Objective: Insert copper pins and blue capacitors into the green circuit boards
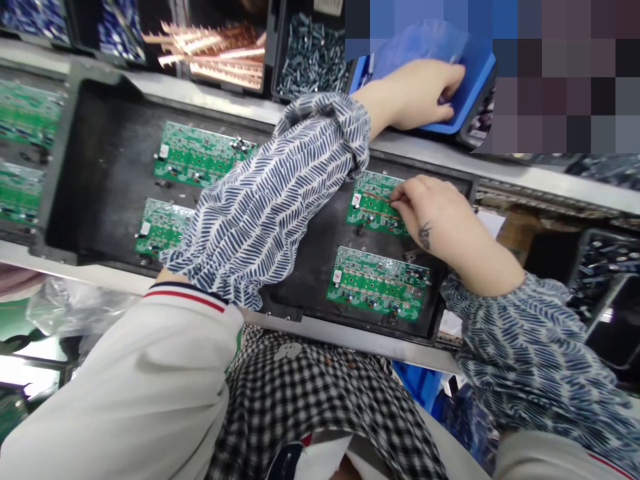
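At a blue bin [472, 93], left hand [425, 93] half-curled; over a circuit board [369, 208], right hand [440, 212] pinched; holds unclear.

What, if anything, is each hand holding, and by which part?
It cannot be told: any hold in the right hand, at a green circuit board, or the left hand, over the blue bin, is hidden.

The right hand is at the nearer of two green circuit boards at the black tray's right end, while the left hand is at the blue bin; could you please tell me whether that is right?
Not quite: the head view shows the right hand at the farther circuit board, not the nearer one. The left hand is at the blue bin, as you say.
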### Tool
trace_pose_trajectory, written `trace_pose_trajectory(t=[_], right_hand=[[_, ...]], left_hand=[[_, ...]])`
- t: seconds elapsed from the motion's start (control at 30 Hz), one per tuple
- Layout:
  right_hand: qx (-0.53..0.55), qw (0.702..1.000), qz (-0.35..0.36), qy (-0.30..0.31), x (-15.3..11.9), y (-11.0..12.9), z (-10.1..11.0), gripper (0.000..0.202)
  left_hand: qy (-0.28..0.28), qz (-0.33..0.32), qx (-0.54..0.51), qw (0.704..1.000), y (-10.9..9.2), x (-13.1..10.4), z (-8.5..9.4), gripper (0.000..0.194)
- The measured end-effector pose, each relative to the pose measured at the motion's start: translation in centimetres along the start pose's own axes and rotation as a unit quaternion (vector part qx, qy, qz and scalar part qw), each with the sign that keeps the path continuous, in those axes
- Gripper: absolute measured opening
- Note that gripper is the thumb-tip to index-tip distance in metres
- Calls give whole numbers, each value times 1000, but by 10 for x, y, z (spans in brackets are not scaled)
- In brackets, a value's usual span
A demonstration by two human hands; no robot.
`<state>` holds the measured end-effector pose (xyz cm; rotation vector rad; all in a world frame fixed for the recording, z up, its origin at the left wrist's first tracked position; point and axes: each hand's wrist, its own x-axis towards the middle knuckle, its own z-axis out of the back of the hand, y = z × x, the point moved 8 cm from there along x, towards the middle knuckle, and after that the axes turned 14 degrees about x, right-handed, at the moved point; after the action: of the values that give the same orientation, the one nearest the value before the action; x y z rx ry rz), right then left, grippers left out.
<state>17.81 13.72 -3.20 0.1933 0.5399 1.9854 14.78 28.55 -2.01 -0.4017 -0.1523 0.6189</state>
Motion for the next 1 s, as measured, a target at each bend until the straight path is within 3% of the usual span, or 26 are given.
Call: trace_pose_trajectory(t=[0.2, 0.37, 0.43, 0.6, 0.73, 0.8, 0.87, 1.0], right_hand=[[-43, 999, 6, 13, 3, 1, 1, 24], [-63, 998, 13, -1, 4, -3, 1, 29], [-63, 998, 28, -3, -1, 2, 7, 31], [-18, 997, 54, -57, -49, 28, 28, 33], [-45, 996, 75, -12, -91, 39, 7, 25], [-61, 994, 86, -5, -99, 38, -1, 25], [-52, 993, 106, -16, -94, 36, 0, 27], [-45, 997, 60, -21, -43, 16, 14, 28]], left_hand=[[-14, -13, 6, 1000, -7, 1, 7, 45], [-36, 10, -17, 999, 2, 12, 9, 26], [-53, 25, -35, 998, 9, 17, 10, 32], [-131, 98, -97, 982, 38, 30, 26, 52], [-153, 141, -182, 961, 38, 18, 42, 57], [-121, 163, -294, 934, 25, -2, 40, 49], [-74, 191, -424, 882, 4, -30, 33, 38], [-2, 239, -589, 772, -42, -93, 18, 33]])
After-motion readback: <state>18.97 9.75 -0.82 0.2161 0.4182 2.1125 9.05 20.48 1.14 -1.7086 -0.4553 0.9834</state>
